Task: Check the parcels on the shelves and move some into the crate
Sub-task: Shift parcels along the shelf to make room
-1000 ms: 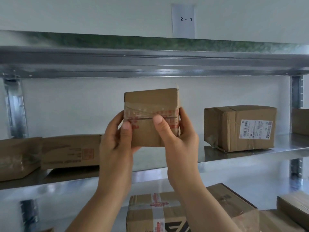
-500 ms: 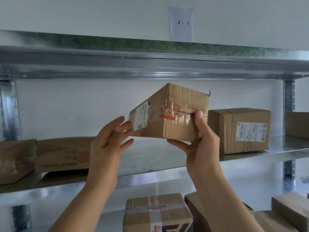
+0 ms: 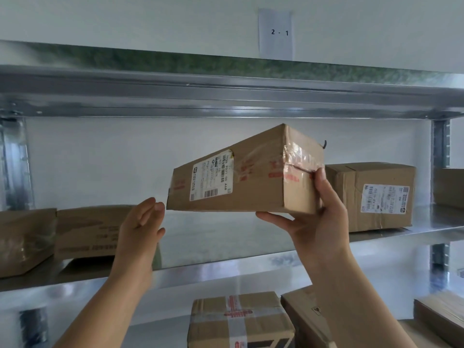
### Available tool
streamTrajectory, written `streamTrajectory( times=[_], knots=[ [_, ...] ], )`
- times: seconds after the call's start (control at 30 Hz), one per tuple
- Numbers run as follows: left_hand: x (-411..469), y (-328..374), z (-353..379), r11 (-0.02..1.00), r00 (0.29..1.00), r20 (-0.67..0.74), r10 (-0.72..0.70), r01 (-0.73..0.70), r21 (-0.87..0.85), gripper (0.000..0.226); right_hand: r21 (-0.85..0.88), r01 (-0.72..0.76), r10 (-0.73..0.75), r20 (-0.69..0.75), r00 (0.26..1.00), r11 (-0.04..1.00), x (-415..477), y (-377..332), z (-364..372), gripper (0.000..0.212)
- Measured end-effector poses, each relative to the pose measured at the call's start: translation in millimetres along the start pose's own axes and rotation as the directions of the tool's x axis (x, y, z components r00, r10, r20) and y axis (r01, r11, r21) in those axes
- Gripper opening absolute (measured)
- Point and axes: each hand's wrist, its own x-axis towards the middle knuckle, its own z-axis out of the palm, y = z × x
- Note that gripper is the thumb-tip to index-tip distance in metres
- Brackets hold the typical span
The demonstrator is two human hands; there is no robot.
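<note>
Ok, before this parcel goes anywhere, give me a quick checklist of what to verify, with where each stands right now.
1. Grip: right hand holds the parcel at one end only, thumb below, fingers behind. Not ok for carrying.
2. Left hand: open, near the parcel's far corner, apparently not touching. Not ok as support.
3. Shipping label: faces the camera, barcode visible. Ok.
4. Tape seal: intact along the end seam as far as visible. Ok.
5. Crate: not in view. Cannot tell.
6. Shelf beneath the parcel: bare. Ok for setting it back.
</note>
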Motion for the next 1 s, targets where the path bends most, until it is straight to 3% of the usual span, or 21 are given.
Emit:
streamTrajectory(
  times=[0.1, 0.27, 0.47, 0.6, 0.73, 0.87, 1.0],
  knots=[
    [3.2, 0.3, -1.6, 0.999, 0.999, -0.007, -0.045, 0.045, -0.009, 0.05, 0.027, -0.009, 0.01, -0.001, 1.0, 1.0, 1.7, -1.1, -5.7, 0.03],
    [4.2, 3.7, 2.0, 0.992, 0.995, -0.006, -0.101, 0.1, -0.08, 0.043, 0.054, -0.022, 0.02, 0.04, 0.999, 0.998, 2.9, -3.7, -12.6, 0.034],
    [5.7, 6.8, 6.0, 0.976, 0.986, 0.013, -0.168, 0.168, -0.136, 0.077, 0.075, -0.038, 0.037, 0.026, 0.999, 0.996, 5.7, -5.5, -23.9, 0.04],
    [10.9, 4.7, 6.9, 0.96, 0.979, 0.015, -0.205, 0.205, -0.191, 0.071, 0.112, -0.075, 0.071, 0.034, 0.997, 0.991, 10.2, -5.5, -33.3, 0.043],
    [13.1, -1.3, 6.7, 0.931, 0.964, 0.102, -0.244, 0.262, -0.254, 0.089, 0.137, -0.134, 0.125, 0.067, 0.99, 0.981, 13.7, -5.8, -42.6, 0.051],
    [13.4, -6.5, 7.7, 0.867, 0.954, 0.197, -0.228, 0.291, -0.405, 0.066, 0.153, -0.182, 0.17, 0.087, 0.982, 0.971, 18.5, -2.9, -50.9, 0.053],
    [17.3, -12.0, 9.4, 0.793, 0.953, 0.139, -0.27, 0.302, -0.528, 0.044, 0.176, -0.211, 0.21, 0.028, 0.977, 0.961, 26.0, -2.0, -55.8, 0.052]
  ],
)
